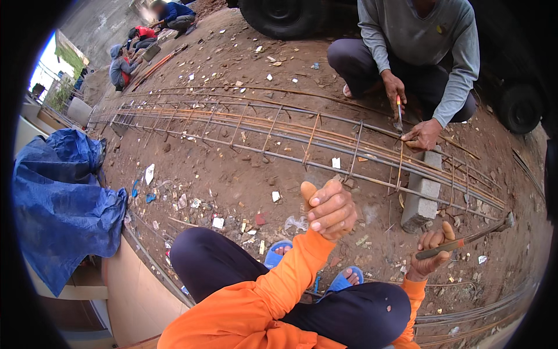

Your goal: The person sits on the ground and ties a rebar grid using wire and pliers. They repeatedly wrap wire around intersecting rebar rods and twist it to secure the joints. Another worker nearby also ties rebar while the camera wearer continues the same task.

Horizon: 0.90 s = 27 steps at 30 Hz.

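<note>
My left hand (332,210) is curled into a fist with the thumb raised, just in front of the near long bar of a rebar cage (279,155). Nothing shows in its fingers. My right hand (431,253) holds a pair of worn steel pincers (477,235) by the handles, their head pointing to the right, near the cage's right end. Long steel bars joined by square stirrups (311,138) make up the cage. Under its right part stands a grey concrete block (422,192). Opposite me, a co-worker's hands (420,134) work at the far bar with orange-handled pincers (398,115).
A crumpled blue tarpaulin (65,196) hangs over something at the left. Behind the co-worker stands a vehicle with a large tyre (283,17). Several people (124,65) crouch at the far left. More steel bars (475,312) lie at the lower right. Litter dots the dirt (244,192).
</note>
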### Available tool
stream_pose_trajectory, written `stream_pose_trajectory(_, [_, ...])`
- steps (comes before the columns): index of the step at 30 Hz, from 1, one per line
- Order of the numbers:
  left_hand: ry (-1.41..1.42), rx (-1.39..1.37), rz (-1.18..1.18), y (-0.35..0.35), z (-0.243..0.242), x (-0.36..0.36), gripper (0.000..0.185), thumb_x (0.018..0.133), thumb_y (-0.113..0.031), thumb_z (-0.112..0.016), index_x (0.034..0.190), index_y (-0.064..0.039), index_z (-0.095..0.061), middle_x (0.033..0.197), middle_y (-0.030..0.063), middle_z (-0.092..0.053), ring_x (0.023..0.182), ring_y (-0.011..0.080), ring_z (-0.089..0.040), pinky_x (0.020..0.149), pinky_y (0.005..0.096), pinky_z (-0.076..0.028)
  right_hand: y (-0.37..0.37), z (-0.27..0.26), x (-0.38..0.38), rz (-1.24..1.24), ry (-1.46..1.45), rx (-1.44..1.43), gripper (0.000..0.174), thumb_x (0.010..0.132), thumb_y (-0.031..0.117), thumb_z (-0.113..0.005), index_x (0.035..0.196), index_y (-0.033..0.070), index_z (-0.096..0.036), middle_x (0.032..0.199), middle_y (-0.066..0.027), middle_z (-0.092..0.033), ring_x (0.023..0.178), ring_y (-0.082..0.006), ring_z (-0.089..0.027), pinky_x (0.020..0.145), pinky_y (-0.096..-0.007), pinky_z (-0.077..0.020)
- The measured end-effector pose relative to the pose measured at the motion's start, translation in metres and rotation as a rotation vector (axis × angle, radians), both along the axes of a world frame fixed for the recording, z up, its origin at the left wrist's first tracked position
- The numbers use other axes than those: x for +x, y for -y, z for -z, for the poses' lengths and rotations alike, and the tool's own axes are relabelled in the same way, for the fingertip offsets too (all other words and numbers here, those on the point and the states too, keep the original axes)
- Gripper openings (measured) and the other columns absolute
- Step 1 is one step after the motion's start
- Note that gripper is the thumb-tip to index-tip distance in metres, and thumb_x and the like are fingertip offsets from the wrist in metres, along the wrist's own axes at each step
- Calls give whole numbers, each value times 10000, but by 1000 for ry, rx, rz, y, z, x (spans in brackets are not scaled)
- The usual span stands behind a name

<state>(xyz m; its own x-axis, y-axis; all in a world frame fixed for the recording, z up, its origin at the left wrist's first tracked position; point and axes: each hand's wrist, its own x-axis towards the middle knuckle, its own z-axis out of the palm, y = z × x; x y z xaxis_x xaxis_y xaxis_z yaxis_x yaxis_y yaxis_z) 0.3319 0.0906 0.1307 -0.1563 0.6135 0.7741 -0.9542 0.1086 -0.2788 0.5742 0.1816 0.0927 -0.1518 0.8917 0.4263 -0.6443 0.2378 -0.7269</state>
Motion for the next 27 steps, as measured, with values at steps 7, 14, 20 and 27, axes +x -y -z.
stream_pose_trajectory(7, [-1520,-1540,-300,-30,87,49,434,997,-392,-578,1239,-34,-544,1002,62,-641,928,166,-633,781,316,-524,12,-2,43,-264,319,-598,368,896,85,-655,1245,26,-555,888,-84,-686,418,-34,-396,356,-186,-370])
stream_pose_trajectory(14, [-1012,-1724,-317,-51,124,139,475,1020,-216,-513,1453,-46,-415,996,96,-645,863,125,-618,748,293,-506,4,59,58,-190,1604,-415,307,950,189,-578,1224,65,-638,643,-56,-616,520,-170,-630,531,-356,-486])
stream_pose_trajectory(20, [-1591,-1451,-824,-46,138,124,397,1005,-119,-487,1392,-53,-548,780,-30,-508,656,54,-442,599,239,-396,7,85,45,-273,1319,-405,369,963,166,-561,1322,83,-586,814,-97,-665,628,-185,-698,633,-351,-535])
stream_pose_trajectory(27, [-1465,-1423,-537,-40,118,101,394,996,-105,-513,1383,-59,-567,689,-80,-432,597,28,-366,539,210,-335,-9,82,42,-241,1307,-144,356,963,187,-595,1301,74,-596,900,-95,-656,821,-212,-679,675,-348,-528])
